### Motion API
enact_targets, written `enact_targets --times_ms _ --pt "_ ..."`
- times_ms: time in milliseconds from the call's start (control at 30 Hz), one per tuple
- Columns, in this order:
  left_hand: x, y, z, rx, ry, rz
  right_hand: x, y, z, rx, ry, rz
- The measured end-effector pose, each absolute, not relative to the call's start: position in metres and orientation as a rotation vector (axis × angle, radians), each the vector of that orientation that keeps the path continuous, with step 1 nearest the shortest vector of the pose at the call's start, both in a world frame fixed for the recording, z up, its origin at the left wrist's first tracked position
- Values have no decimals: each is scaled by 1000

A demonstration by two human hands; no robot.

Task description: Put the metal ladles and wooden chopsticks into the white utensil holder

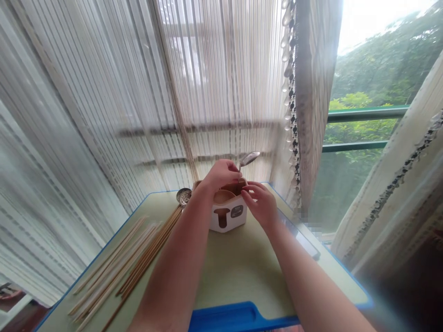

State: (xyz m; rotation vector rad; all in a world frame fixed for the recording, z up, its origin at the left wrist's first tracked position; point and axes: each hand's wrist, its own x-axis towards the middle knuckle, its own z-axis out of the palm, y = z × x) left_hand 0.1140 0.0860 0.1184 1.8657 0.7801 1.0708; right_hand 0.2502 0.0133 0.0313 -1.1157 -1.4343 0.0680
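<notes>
Fingers of the left hand [221,174] are shut tight on the thin handle of a shiny spoon [249,158]. The spoon's round end points up and away. Its handle goes down toward the back of the little holder [228,216] (a white box with a brown mushroom shape on the front). I cannot tell how deep the handle sits, because the hand hides it.

The right hand [260,203] is loosely open. Its fingertips [247,190] rest on the holder's right rim and grip nothing. The holder stands near the far end of the pale green table [238,272], close to the stripy curtain [138,101].

Going by how things lie, I think only the spoon is at the holder so far. A big bunch of long wooden sticks [138,251] lies flat on the left of the table, not in the holder. A round scoop with holes [183,196] lies at the far end of the sticks, near the holder's left side, and it is not in the holder either. A blue tray handle [238,317] shows at the near edge.
</notes>
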Motion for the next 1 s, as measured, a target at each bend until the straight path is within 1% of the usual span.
enact_targets --times_ms 267,500,667,800,1000 --pt "106 86 121 1828 765 961 250 16 29 -1186 -1394 96" --pt "112 80 122 1866 636 835 253 32 18 -1147 -1172 342" --pt "119 71 124 1859 562 801 254 32 20 -1114 -1091 490" --pt "123 66 125 1912 531 740 255 32 21 -1099 -1074 514" --pt "127 67 123 2016 568 751 259 34 17 -1109 -1071 534"
